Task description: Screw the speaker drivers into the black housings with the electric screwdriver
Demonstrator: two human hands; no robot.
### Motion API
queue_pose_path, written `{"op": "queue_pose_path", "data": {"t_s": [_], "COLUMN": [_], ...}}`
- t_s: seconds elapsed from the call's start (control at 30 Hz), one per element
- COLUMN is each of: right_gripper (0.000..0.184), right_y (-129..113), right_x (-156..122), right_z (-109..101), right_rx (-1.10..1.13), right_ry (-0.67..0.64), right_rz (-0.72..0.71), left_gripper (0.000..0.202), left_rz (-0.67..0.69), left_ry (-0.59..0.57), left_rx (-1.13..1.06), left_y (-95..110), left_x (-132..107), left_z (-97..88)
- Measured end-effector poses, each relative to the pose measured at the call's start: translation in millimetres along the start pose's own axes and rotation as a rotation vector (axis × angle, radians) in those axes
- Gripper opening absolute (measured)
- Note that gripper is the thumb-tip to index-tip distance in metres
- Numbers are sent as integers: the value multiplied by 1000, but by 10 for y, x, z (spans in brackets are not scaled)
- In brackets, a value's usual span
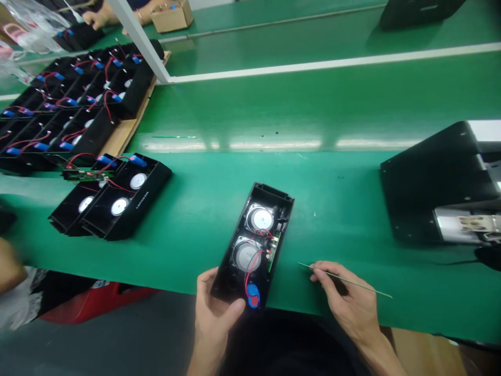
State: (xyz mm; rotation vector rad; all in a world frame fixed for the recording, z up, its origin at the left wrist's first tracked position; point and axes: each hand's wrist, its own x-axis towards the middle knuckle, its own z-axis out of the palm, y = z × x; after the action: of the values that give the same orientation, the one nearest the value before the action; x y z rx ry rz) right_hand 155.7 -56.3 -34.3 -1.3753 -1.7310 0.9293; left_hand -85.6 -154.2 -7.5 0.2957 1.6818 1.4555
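An open black speaker housing lies slanted at the front edge of the green bench. Inside it are two round speaker drivers, a narrow green circuit board, red wires and a blue battery. Around the housing's near left corner my left hand is closed, its thumb lying beside the battery. To the right, apart from the housing, my right hand pinches a thin, pale green stick between thumb and fingers. The stick's tip points left toward the housing.
Two more open speaker housings stand at left, before a board loaded with several others. A black machine occupies the right side. A grey post rises at back left, near another person's hand and a cardboard box.
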Motion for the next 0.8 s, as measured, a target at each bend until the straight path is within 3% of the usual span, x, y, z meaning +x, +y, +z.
{"op": "queue_pose_path", "data": {"t_s": [0.2, 0.43, 0.57, 0.8], "right_gripper": [10, 13, 21, 25], "right_y": [-125, -556, -617, -622], "right_x": [-16, -32, -29, -71], "right_z": [-12, 68, 181, 257], "right_rx": [27, -21, -146, -242], "right_ry": [-19, -53, -64, -141], "right_rz": [-13, -378, -539, -563], "left_gripper": [79, 83, 80, 78], "left_rz": [39, 147, 219, 344], "left_ry": [30, 78, 84, 10], "left_rx": [-15, 69, 122, 199], "left_y": [-46, -94, -115, -150], "left_x": [-15, -86, -116, -89], "left_z": [20, 114, 138, 67]}}
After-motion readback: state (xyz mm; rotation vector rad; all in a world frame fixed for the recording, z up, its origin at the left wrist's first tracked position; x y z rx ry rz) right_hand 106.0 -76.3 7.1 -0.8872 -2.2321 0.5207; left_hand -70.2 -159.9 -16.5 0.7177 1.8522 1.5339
